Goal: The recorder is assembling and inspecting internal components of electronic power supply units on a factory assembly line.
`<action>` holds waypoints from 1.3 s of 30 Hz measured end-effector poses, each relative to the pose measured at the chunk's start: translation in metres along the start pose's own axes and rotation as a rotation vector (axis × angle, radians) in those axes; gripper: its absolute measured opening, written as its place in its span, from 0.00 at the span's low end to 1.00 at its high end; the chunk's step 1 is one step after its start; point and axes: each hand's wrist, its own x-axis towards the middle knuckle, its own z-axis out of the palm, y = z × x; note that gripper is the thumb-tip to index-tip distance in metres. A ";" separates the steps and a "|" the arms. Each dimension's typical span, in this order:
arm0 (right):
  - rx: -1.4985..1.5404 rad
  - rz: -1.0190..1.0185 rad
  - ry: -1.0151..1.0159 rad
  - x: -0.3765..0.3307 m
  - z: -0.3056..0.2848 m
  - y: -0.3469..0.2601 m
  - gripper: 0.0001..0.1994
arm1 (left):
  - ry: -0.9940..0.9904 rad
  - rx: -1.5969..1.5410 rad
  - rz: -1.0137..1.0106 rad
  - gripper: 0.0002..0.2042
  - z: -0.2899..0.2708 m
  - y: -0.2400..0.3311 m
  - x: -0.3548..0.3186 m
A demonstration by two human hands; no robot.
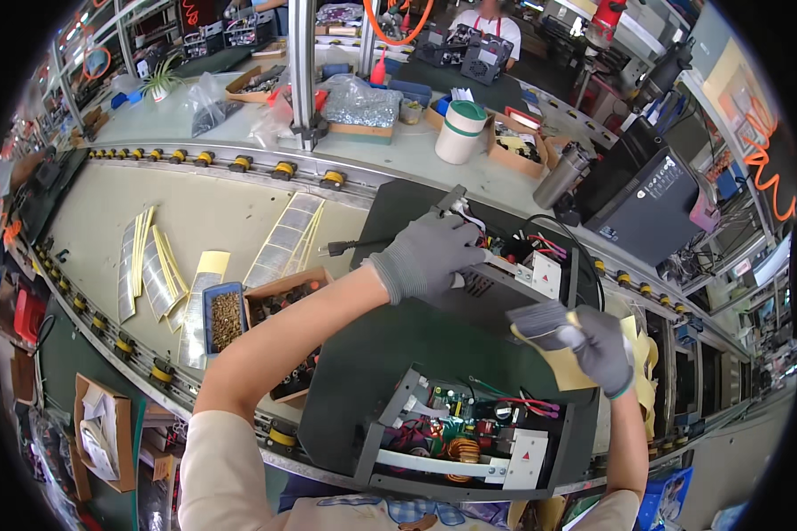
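Observation:
My left hand (434, 255), in a grey glove, grips the left end of the farther black metal case (496, 301). Its fingers curl over the top edge, and circuit parts and wires show behind them. In my right hand (604, 352), also gloved, a grey sticker sheet (540, 325) is pinched close to the case's near side. The sheet is slightly blurred. Yellow backing paper (568, 370) lies below and beside that hand. Nearer to me a second open case (376, 451) stands on the dark green mat (354, 354), with a circuit board, coils and wires inside.
Left of the mat are a blue tray of small brass-coloured parts (226, 320), a cardboard box of dark parts (288, 288) and silver label sheets (283, 239). Rollers (283, 170) line the track. Beyond it stand a white jar (460, 133), a flask (560, 177) and a black computer case (646, 208).

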 end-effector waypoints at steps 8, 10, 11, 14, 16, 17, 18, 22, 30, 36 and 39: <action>-0.185 -0.105 -0.079 0.033 0.076 0.019 0.08 | 0.064 -0.016 -0.008 0.17 0.023 -0.007 0.015; -0.221 -0.090 -0.018 0.035 0.080 0.028 0.10 | 0.116 -0.058 -0.003 0.17 0.023 -0.007 0.015; -0.227 -0.086 -0.020 0.034 0.080 0.031 0.10 | 0.097 -0.064 -0.002 0.17 0.023 -0.008 0.015; -0.250 0.001 -0.039 0.031 0.077 0.036 0.10 | 0.113 -0.065 0.002 0.19 0.023 -0.008 0.015; -0.247 0.014 -0.035 0.029 0.075 0.037 0.10 | 0.104 -0.048 0.007 0.22 0.024 -0.008 0.015; -0.236 0.011 -0.038 0.028 0.075 0.037 0.10 | 0.093 -0.054 0.009 0.22 0.024 -0.008 0.015; -0.234 0.011 -0.025 0.027 0.076 0.038 0.10 | 0.110 -0.052 0.010 0.23 0.025 -0.008 0.015; -0.244 0.019 0.013 0.025 0.078 0.040 0.10 | 0.105 -0.046 0.001 0.24 0.024 -0.007 0.014; -0.251 -0.027 0.045 0.026 0.077 0.040 0.12 | 0.096 -0.033 0.019 0.25 0.025 -0.010 0.015; -0.248 -0.018 0.029 0.028 0.072 0.036 0.10 | 0.108 -0.055 0.015 0.23 0.027 -0.010 0.014; -0.229 0.017 -0.005 0.029 0.070 0.034 0.10 | 0.110 -0.066 0.016 0.23 0.026 -0.010 0.015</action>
